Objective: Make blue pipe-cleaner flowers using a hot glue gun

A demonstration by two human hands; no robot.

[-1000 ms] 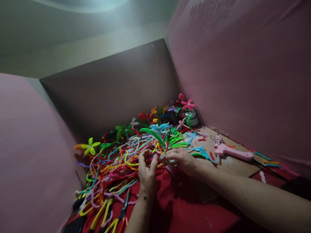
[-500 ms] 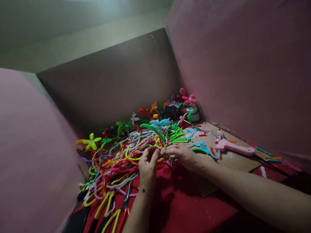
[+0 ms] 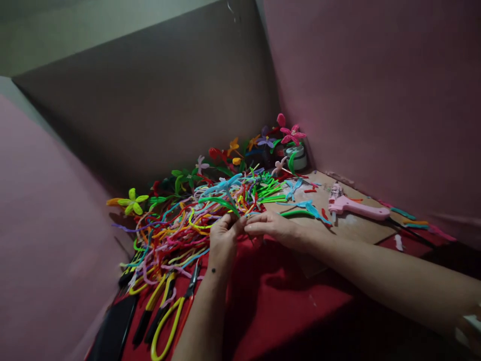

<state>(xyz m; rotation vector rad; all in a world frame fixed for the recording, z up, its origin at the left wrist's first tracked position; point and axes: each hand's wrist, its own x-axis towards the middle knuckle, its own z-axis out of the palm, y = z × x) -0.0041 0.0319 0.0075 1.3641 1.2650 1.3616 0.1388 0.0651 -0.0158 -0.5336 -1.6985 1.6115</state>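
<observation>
Flower [image 3: 225,184] points up-L, stem [image 3: 231,195] slanted, L hand [image 3: 222,238] & R hand [image 3: 275,226] grip pinching it.

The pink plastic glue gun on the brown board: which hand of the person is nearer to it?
Right. The right hand is left of the pink plastic glue gun, not touching it; the left hand is farther off, beyond the right hand.

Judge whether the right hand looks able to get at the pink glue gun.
Probably yes: the pink glue gun lies uncovered on the brown board beyond the right forearm, though the right hand seems busy by the blue flower's stem.
</observation>
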